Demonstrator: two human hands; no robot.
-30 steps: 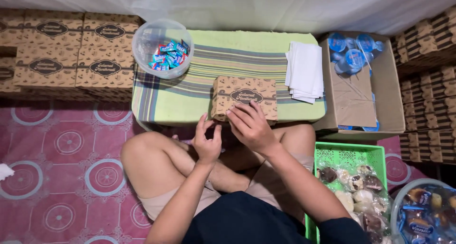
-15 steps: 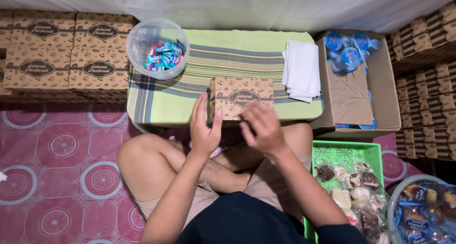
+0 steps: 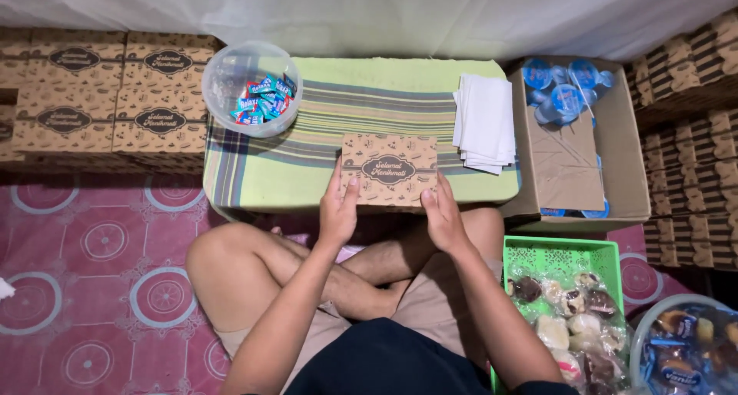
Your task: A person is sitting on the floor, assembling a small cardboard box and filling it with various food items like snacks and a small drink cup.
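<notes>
Two hands bracketing one small brown printed box [image 3: 389, 169], and going from left to right across the head view:

Sitting far left, against the wall: stacked brown boxes [image 3: 115, 95] of the same print, well apart from both hands

Standing on the back left corner of the striped cloth-covered table [image 3: 261, 172]: clear round tub [image 3: 251, 88] holding blue candy wrappers, nearer to the left hand than to the right, but not touched

Pressing flat against the box's left short side: left hand [image 3: 339, 209], fingers together and pointing away from the body, thumb lying along the near left corner, palm turned inward

Resting at the table's near edge, directly ahead of both hands: the box itself, lid closed and facing up, long axis running left to right across the body, so each hand meeting one short end

Pressing against the box's near right corner: right hand [image 3: 441, 213], fingers together and extended, palm turned inward; equally close to the box as the left, neither hand nearer

Lying behind and to the right of the box: stack of white napkins [image 3: 486, 122], apart from it

Sitting beyond the table's right edge: open carton [image 3: 615, 164] of sealed water cups; below it, green basket [image 3: 569, 257] of wrapped pastries beside the right forearm
</notes>
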